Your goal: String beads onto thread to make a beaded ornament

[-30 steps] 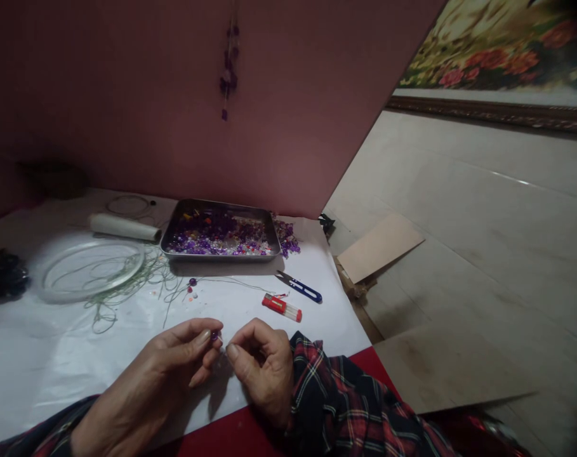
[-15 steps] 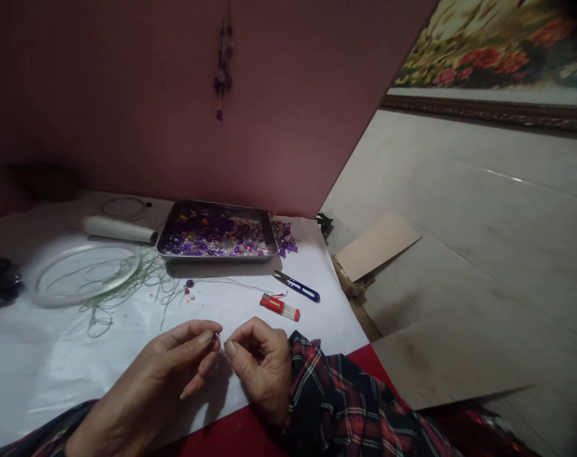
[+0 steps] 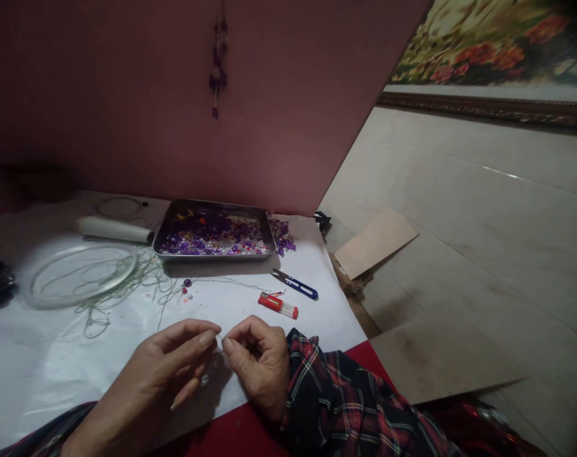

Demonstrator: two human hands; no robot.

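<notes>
My left hand (image 3: 167,362) is closed in a pinch, thumb against index finger, with the other fingers loosely curled. Its fingertips nearly meet those of my right hand (image 3: 259,358), whose thumb and forefinger also press together. A short whitish bit of thread (image 3: 219,341) shows in the gap between the two pinches. Below my left fingers hangs a small shiny clear bead (image 3: 205,379), partly covered. Just beyond my hands lie a purple bead (image 3: 187,283) and a few smaller red and white ones. A red lighter (image 3: 277,304) and blue thread snips (image 3: 295,284) rest to the right.
A metal tray (image 3: 216,257) of purple and clear beads stands at the back, with more beads heaped beside it. Left are tangled green thread (image 3: 126,279), a clear ring (image 3: 35,298) and a thread cone (image 3: 117,230). A beaded strand (image 3: 216,76) hangs on the pink wall.
The purple bead seen at my left fingertips is now out of sight, and a clear bead shows below them. My hands have barely moved; the whole view has shifted slightly.
</notes>
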